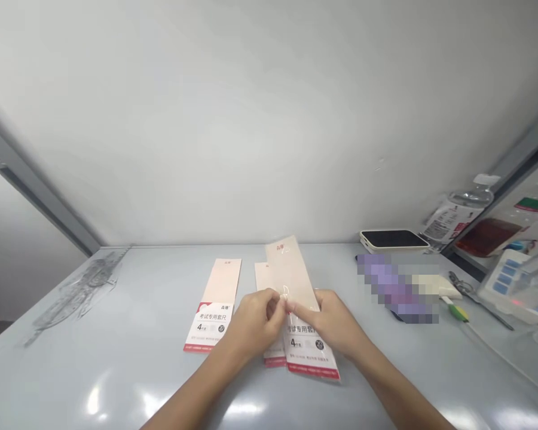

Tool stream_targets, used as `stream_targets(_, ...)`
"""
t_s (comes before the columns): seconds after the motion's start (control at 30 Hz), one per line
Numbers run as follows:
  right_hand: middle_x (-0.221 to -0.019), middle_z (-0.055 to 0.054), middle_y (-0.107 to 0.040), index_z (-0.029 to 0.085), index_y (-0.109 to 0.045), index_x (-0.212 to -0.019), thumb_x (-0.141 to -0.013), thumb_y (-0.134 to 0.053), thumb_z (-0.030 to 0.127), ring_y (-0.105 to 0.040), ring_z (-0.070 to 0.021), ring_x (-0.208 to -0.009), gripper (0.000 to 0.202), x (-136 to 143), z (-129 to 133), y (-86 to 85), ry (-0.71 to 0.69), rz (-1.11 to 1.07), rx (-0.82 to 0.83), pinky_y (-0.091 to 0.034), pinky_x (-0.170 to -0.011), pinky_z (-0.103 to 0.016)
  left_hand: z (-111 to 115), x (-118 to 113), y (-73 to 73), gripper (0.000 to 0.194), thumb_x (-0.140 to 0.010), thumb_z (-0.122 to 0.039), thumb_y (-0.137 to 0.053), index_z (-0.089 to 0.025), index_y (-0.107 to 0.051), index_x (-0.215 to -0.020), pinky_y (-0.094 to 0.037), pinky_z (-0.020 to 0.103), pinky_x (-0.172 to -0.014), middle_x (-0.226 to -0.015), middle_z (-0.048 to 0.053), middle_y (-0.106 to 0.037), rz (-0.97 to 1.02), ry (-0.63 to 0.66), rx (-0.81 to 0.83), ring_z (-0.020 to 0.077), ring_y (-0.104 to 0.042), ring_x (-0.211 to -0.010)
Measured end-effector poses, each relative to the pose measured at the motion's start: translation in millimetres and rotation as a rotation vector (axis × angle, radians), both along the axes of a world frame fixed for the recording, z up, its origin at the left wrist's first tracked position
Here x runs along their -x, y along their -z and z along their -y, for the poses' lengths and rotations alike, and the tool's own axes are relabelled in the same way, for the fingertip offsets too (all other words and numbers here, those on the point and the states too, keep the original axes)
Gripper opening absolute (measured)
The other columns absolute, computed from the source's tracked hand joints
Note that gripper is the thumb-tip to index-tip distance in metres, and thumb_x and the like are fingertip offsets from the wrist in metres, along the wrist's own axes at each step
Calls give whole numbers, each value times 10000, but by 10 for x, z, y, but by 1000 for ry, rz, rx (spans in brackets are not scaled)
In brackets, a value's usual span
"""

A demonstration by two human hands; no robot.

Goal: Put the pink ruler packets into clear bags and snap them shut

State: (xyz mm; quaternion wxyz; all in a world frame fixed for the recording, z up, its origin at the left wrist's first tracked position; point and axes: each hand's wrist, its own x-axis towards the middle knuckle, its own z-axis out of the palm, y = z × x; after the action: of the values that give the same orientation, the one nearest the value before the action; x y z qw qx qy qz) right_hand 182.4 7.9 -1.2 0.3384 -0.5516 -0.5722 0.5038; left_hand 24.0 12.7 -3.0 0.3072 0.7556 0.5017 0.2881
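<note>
A flat, pale pink ruler set packet [291,269] with a white-and-red printed lower part is tilted up between my hands over the table. My right hand [334,319] grips it around the right edge, thumb lying across its front. At the packet's left edge, my left hand [262,313] is closed in a pinch; the fingertips touch the clear wrapping. Partly hidden behind the held one and my left hand lies a second, similar packet [263,273]. A third packet [222,280] lies flat to the left, its lower right corner covered by my left forearm.
The grey table [147,310] meets a pale wall. On the right are a phone [394,239], a blurred purple item [388,283], a white cable [497,352] with a green-yellow end, a clear bottle [459,212] and a bottle of dark liquid [497,230]. A sketchy drawing [80,292] marks the left side.
</note>
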Motion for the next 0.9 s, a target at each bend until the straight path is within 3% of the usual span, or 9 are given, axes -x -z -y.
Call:
stream_targets(0.2, -478, 35, -352, 166, -451, -538, -731, -490, 425, -323, -76, -418, 326, 95, 96, -56, 58, 184, 7, -242, -364, -205, 53, -43, 49, 253, -792, -326, -411, -177, -495, -606, -309, 225, -486, -583, 6, -564, -61, -99, 26, 117, -476, -533)
stream_targets(0.33, -481, 39, -316, 184, -358, -510, -746, -461, 401, -297, -71, -416, 336, 132, 144, -71, 71, 267, -3, -211, -364, -205, 98, -58, 24, 236, -767, -298, -419, -181, -445, -564, -273, 219, -463, -544, -12, -533, -101, -127, 63, 101, -428, -496)
stream_targets(0.57, -484, 41, -303, 189, -310, -511, -764, -449, 402, -287, -75, -441, 359, 103, 181, -60, 54, 329, -56, -204, -382, -207, 111, -1, -52, 268, -776, -269, -393, -176, -344, -529, -196, 222, -428, -467, -39, -369, -97, -34, 96, 77, -281, -452)
stream_targets(0.7, -482, 43, -305, 191, -313, -525, -768, -445, 423, -297, -72, -419, 361, 77, 183, -46, 40, 291, -13, -187, -368, -205, 105, 21, -54, 244, -787, -266, -387, -175, -404, -562, -200, 220, -431, -485, -37, -400, -66, 33, 113, 77, -288, -457)
stream_targets(0.9, -487, 41, -300, 192, -296, -523, -767, -453, 420, -292, -71, -423, 369, 64, 187, -53, 41, 283, -24, -186, -368, -203, 102, 9, -36, 258, -792, -294, -378, -182, -407, -561, -201, 224, -434, -485, -38, -376, -71, 18, 129, 84, -277, -458)
